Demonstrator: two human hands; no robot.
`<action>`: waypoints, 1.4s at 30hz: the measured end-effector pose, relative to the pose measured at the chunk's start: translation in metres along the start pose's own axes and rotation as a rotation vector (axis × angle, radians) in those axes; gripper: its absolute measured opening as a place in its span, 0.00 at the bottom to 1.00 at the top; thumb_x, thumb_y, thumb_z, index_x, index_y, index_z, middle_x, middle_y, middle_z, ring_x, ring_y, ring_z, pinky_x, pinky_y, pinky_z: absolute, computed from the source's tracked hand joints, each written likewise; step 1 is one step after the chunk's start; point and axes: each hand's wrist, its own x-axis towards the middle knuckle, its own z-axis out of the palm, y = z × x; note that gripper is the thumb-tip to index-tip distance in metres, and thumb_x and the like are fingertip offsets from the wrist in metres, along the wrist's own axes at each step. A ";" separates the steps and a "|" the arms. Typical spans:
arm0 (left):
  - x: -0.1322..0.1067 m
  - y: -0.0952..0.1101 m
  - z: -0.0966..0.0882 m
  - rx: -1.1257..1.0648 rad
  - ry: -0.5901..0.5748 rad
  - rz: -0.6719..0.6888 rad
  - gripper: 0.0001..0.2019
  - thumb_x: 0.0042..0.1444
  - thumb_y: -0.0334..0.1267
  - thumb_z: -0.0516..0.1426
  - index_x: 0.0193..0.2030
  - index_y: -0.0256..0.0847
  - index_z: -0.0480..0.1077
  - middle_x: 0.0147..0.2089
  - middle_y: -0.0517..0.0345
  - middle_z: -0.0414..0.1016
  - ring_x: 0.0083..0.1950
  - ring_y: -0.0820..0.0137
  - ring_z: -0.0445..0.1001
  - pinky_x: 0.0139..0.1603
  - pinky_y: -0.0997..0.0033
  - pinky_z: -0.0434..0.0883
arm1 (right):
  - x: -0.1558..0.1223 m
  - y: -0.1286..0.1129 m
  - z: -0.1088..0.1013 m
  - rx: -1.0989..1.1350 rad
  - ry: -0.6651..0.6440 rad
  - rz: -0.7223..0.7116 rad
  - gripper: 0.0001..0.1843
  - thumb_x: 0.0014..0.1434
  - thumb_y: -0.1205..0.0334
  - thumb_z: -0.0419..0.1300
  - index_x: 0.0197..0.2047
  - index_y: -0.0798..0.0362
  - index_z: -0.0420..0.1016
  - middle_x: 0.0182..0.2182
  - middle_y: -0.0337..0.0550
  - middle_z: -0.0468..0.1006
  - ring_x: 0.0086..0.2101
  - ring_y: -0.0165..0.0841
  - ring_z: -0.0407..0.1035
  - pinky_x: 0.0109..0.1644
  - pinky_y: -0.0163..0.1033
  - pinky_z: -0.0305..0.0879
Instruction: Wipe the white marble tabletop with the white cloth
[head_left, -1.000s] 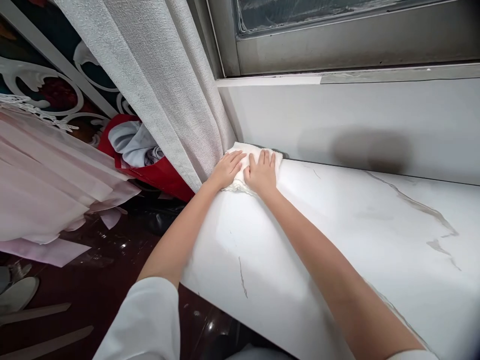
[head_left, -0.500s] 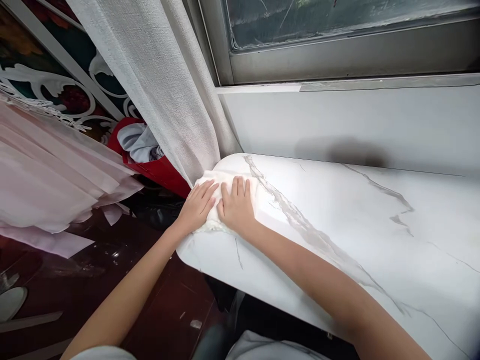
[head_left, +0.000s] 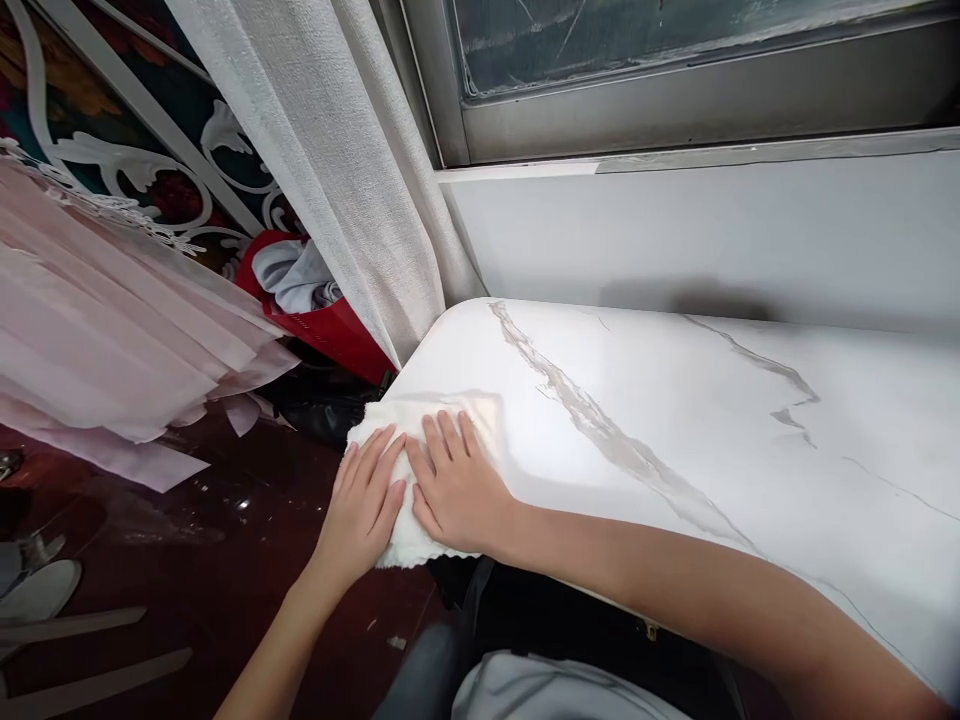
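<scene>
A cream-white cloth lies spread at the rounded left end of a white marble-patterned table. Its near edge hangs past the table's front edge. My left hand presses flat on the cloth's left side with fingers stretched out. Beside it, my right hand rests flat near the cloth's middle, fingers spread. Both palms hide part of the cloth, and the fingertips of the two hands nearly meet.
A light grey curtain hangs by the table's far left corner. Left of it are a red bag holding folded grey fabric and a pink draped cloth. A window frame runs above the back wall.
Both hands and the cloth have moved toward me along the table's left end, from near the far corner to the front edge. The view has shifted slightly.
</scene>
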 end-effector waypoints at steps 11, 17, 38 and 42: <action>0.064 -0.017 0.017 0.052 -0.108 0.037 0.24 0.69 0.43 0.38 0.66 0.36 0.56 0.68 0.40 0.60 0.70 0.55 0.56 0.70 0.47 0.51 | 0.031 0.047 0.009 0.037 -0.024 0.075 0.28 0.65 0.59 0.49 0.64 0.67 0.64 0.63 0.65 0.64 0.63 0.53 0.55 0.69 0.61 0.42; 0.139 -0.031 0.042 -0.010 -0.189 0.065 0.25 0.68 0.43 0.39 0.66 0.34 0.56 0.69 0.40 0.57 0.71 0.56 0.54 0.71 0.48 0.48 | 0.060 0.101 0.013 -0.013 -0.039 0.181 0.27 0.66 0.60 0.48 0.64 0.65 0.64 0.64 0.61 0.63 0.64 0.50 0.53 0.70 0.58 0.41; 0.306 0.021 0.117 -0.094 -0.143 0.110 0.25 0.67 0.38 0.40 0.66 0.33 0.59 0.69 0.42 0.60 0.70 0.58 0.56 0.71 0.51 0.47 | 0.077 0.247 -0.014 -0.130 -0.033 0.443 0.25 0.67 0.65 0.45 0.65 0.58 0.63 0.66 0.53 0.62 0.65 0.44 0.52 0.70 0.55 0.41; 0.300 0.047 0.117 -0.118 -0.155 0.130 0.24 0.68 0.39 0.39 0.67 0.34 0.57 0.70 0.43 0.58 0.71 0.59 0.54 0.72 0.51 0.45 | 0.055 0.251 -0.027 -0.135 -0.042 0.477 0.26 0.67 0.64 0.44 0.66 0.58 0.61 0.67 0.53 0.60 0.66 0.43 0.51 0.70 0.54 0.40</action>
